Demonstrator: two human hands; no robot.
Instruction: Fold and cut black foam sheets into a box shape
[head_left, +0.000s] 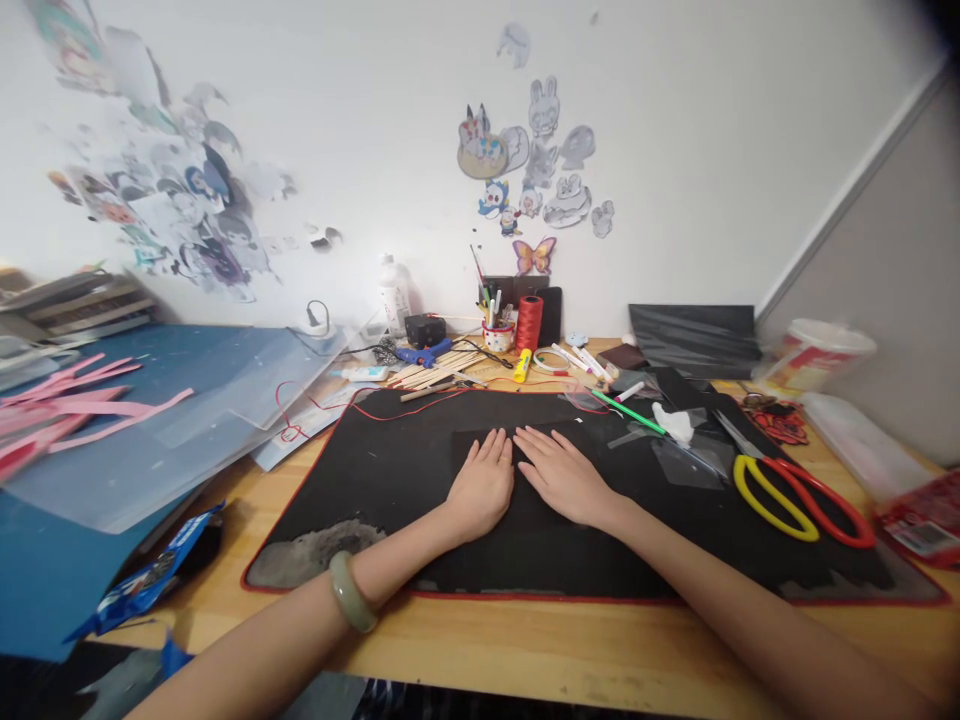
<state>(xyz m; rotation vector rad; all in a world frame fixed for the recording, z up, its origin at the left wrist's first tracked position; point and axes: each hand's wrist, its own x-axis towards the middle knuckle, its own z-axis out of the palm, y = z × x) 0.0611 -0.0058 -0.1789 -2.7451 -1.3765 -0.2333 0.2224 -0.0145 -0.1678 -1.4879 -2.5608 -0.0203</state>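
Note:
My left hand [482, 484] lies flat, palm down, fingers stretched forward, on a dark sheet over the black mat [390, 440]. Close beside it, my right hand [562, 474] rests flat too, its fingers a little apart and pointing toward the left hand. Neither hand holds anything. A pale green bangle [351, 592] circles my left wrist. The dark sheet blends with the mat, so its edges are hard to make out.
Right of my hands lie scissors [806, 500] with yellow and red handles, a green stick [628, 411] and clear scraps. Behind the mat stand a red thread spool [529, 324], a pen cup [498, 334] and a blue glue gun [424, 353]. Pink strips [82, 405] lie left.

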